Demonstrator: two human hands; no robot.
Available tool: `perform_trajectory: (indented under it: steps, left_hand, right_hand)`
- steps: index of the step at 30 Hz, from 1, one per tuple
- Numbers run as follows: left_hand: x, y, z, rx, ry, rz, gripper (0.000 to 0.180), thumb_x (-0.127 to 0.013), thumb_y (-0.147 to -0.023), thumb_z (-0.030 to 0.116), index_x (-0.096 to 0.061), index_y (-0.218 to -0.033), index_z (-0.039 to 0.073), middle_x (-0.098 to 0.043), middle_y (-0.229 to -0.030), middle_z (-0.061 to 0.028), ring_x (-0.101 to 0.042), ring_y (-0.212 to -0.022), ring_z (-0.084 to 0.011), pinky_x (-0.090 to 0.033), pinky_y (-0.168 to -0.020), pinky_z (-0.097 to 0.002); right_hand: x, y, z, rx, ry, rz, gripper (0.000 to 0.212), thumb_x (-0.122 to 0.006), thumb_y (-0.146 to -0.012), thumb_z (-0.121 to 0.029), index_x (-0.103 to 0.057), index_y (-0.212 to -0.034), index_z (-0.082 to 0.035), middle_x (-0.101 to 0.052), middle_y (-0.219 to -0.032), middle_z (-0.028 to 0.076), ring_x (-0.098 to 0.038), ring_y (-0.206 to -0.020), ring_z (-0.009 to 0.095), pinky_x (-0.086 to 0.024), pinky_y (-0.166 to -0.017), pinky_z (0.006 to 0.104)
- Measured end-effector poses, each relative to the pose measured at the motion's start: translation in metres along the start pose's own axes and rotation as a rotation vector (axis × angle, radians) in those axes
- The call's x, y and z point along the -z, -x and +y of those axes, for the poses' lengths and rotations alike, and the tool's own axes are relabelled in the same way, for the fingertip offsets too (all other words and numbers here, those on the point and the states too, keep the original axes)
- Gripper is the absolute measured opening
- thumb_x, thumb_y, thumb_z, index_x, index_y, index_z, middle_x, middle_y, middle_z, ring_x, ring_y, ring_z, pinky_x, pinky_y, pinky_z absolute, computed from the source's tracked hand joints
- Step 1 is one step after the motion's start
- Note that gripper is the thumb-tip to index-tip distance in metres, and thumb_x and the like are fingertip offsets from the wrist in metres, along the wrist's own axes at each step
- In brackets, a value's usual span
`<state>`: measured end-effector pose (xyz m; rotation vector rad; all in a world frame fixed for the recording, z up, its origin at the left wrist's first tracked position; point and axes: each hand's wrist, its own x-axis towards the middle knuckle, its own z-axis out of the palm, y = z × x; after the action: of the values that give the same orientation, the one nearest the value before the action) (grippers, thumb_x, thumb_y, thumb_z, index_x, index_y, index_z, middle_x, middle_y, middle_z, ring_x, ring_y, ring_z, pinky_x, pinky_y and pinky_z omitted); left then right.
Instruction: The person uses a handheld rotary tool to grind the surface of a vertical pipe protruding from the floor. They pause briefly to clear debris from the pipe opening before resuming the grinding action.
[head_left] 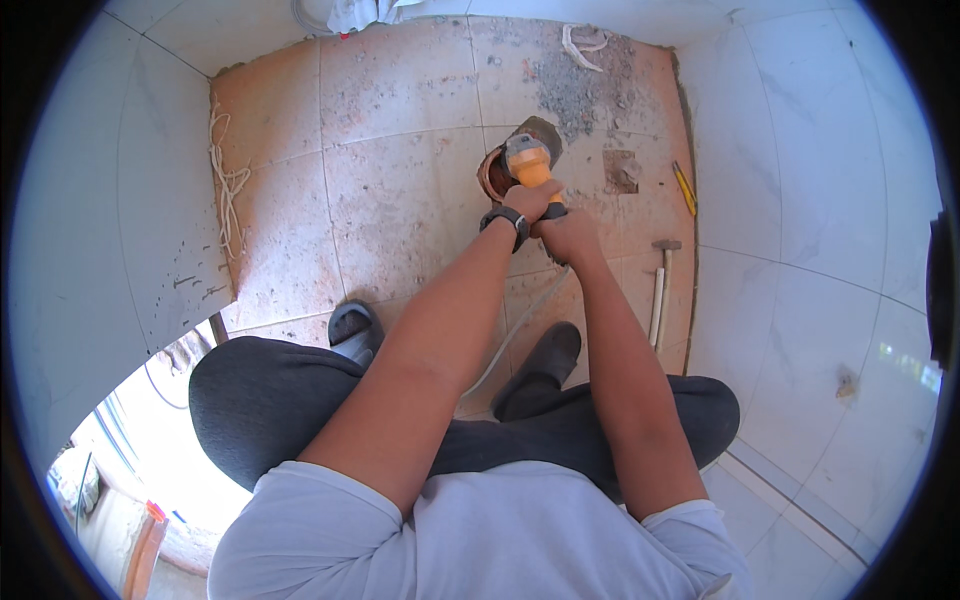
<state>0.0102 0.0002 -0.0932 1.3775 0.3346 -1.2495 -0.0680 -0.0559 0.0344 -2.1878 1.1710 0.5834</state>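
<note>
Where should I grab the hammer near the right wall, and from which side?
Likely its handle, from above and your near side, with your right hand once free: the head lies at the far end, the handle stretches toward you, and a pale rod lies close along its left.

Beneath you spreads a dusty, pinkish-tan tiled floor [405,225], with a round opening [496,178] and a square patch [621,173] in it. Grey rubble [572,100] litters its far right, near a pale loop of strap [582,48]. White cord [229,190] straggles along your left; a yellow-handled tool [685,190], hammer [667,265] and white rod [657,305] lie along your right.
</note>
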Motion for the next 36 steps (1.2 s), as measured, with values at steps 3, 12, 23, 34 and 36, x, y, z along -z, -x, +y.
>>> perform_trajectory:
  steps: [3,12,23,34,36]
  left_hand:
    - [0.001,0.004,0.003,0.006,0.013,-0.008,0.048,-0.084,-0.085,0.039,-0.069,-0.109,0.000,-0.071,-0.087,-0.0076,-0.068,-0.060,-0.0182,-0.050,-0.048,-0.0348]
    - [0.001,0.002,0.001,-0.020,-0.044,0.026,0.047,-0.084,-0.085,0.041,-0.071,-0.105,0.001,-0.072,-0.086,-0.0080,-0.068,-0.059,-0.0182,-0.050,-0.047,-0.0351]
    - [-0.007,0.014,0.010,-0.088,-0.200,0.081,0.060,-0.083,-0.084,0.045,-0.073,-0.112,-0.007,-0.076,-0.099,-0.0127,-0.074,-0.079,-0.0212,-0.057,-0.066,-0.0375]
    - [-0.023,0.005,0.012,-0.032,0.129,-0.096,0.043,-0.080,-0.090,0.036,-0.068,-0.112,0.001,-0.071,-0.090,-0.0072,-0.070,-0.066,-0.0183,-0.054,-0.053,-0.0349]
    - [-0.020,0.008,0.010,-0.009,0.148,-0.101,0.043,-0.080,-0.090,0.035,-0.067,-0.113,0.000,-0.071,-0.090,-0.0071,-0.070,-0.065,-0.0181,-0.054,-0.051,-0.0348]
  right_hand:
    - [0.000,0.002,-0.001,-0.005,-0.023,0.001,0.044,-0.083,-0.067,-0.035,-0.077,-0.084,0.005,-0.076,-0.078,0.022,-0.078,-0.077,0.034,-0.060,-0.070,0.0432]
    - [-0.005,-0.005,0.007,0.013,-0.085,-0.008,0.043,-0.085,-0.066,-0.033,-0.077,-0.084,0.005,-0.076,-0.079,0.023,-0.078,-0.075,0.033,-0.059,-0.068,0.0423]
    - [0.005,0.001,0.006,-0.048,-0.190,-0.047,0.039,-0.085,-0.066,-0.031,-0.077,-0.083,0.004,-0.075,-0.074,0.021,-0.076,-0.069,0.030,-0.058,-0.062,0.0420]
    - [0.028,0.006,-0.004,-0.054,-0.055,0.027,0.041,-0.084,-0.067,-0.030,-0.076,-0.082,0.007,-0.074,-0.074,0.023,-0.077,-0.072,0.033,-0.059,-0.066,0.0430]
    - [0.027,0.009,-0.007,-0.035,-0.008,0.043,0.041,-0.083,-0.067,-0.030,-0.076,-0.082,0.007,-0.074,-0.075,0.023,-0.077,-0.073,0.034,-0.059,-0.067,0.0432]
